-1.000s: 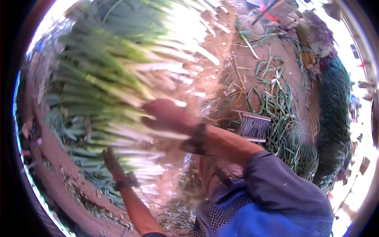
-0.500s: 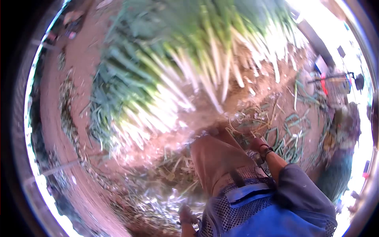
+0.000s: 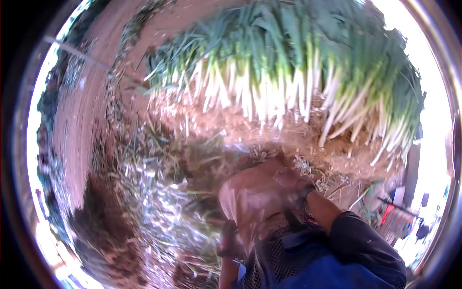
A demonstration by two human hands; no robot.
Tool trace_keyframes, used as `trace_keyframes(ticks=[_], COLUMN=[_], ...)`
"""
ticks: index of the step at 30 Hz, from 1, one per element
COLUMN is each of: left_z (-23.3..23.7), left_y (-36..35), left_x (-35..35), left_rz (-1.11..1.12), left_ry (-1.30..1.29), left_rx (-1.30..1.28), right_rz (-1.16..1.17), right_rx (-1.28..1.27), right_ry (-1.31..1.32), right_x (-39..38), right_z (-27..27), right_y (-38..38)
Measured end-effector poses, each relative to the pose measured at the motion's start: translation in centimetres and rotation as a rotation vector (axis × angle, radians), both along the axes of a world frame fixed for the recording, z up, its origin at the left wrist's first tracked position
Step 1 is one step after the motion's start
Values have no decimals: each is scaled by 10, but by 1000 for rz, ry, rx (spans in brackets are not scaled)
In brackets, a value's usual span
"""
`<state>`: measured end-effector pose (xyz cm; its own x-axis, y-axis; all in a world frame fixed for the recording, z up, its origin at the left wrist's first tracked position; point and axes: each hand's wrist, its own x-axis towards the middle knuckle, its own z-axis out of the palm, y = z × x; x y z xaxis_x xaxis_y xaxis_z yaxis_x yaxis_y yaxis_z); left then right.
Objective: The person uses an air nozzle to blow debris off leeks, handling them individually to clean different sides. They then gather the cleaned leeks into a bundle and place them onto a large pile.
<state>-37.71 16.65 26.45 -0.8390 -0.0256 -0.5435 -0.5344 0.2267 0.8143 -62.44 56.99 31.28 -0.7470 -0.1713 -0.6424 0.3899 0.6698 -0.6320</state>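
My right hand (image 3: 289, 179), with a dark band at the wrist, is over my bent leg in brown trousers, blurred by motion. My left hand (image 3: 229, 237) hangs at the lower middle beside my other thigh, near a heap of leafy scraps (image 3: 168, 197). The fingers of both hands are smeared, and no held object can be made out. Beyond my knees lies a long row of green onions (image 3: 298, 82), white stalks toward me and green leaves away.
Brown soil (image 3: 356, 156) runs along the stalk ends. A dirt path (image 3: 74, 130) curves along the left. A dark pole with a red part (image 3: 386, 213) and wooden slats stand at the lower right.
The view has turned, so the onion row now reaches farther right and more scraps show at left. My right hand has moved from beside my hip onto my leg; my left hand is higher.
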Motion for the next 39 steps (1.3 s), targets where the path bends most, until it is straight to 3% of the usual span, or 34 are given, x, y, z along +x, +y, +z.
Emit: trace_keyframes(ticks=[1, 2, 3, 5, 6, 7, 9, 11, 13, 15, 16, 17, 19, 22, 26, 28, 31, 33, 35, 37, 39], left_z=[7, 75, 63, 27, 17, 28, 93, 38, 26, 81, 80, 46, 55, 79, 59, 45, -10, 5, 5, -4, 28], left_y=[9, 37, 35, 28, 34, 36, 65, 79, 101, 135, 147, 151, 176, 188, 188, 183, 195, 184, 184, 191, 173], left_x=[-5, -39, -20, 37, 58, 63, 46, 123, 148, 112, 114, 156, 143, 106, 111, 123, 146, 143, 152, 168, 171], left_rz=[-14, 656, 704, 234, 411, 356, 901, 693, 629, 1148, 1202, 1243, 1361, 1314, 1275, 1254, 1209, 1227, 1232, 1210, 1150], left_ry=[57, -520, -525, 73, -55, -33, -409, -257, -187, -643, -659, -476, -541, -525, -479, -486, -453, -488, -523, -464, -547], left_rx=[-26, 300, 306, -241, -248, -147, 245, -11, -141, 272, 333, 772, 652, 452, 400, 378, 174, 221, 281, 263, 255], right_rz=[145, 288, 334, 203, 238, 317, 421, 554, 541, 525, 537, 552, 593, 637, 720, 711, 680, 669, 1024, 1192, 1368], right_rx=[8, 8, -2, 10, 13, 65, 124, 96, 165, 233, 267, 298, 295, 283, 250, 134, 103, 127, 332, 370, 403], right_ry=[114, 228, 217, -137, -143, -154, -170, -76, -107, -135, -111, -86, -60, -44, -4, -109, -222, -290, -28, -73, -124], right_x=[6, 8, -2, -28, -33, -36, -32, -27, -51, -68, -73, -78, -85, -86, -74, -58, -23, 2, 30, 59, 85], right_z=[-28, -48, -34, 22, 13, 0, -50, -109, -68, -51, -54, -57, -58, -70, -49, -43, -32, -18, -4, 2, 1], right_y=[-9, -14, -23, -46, -48, -50, -44, -28, -38, -46, -47, -48, -57, -76, -128, -149, -177, -192, -200, -208, -213])
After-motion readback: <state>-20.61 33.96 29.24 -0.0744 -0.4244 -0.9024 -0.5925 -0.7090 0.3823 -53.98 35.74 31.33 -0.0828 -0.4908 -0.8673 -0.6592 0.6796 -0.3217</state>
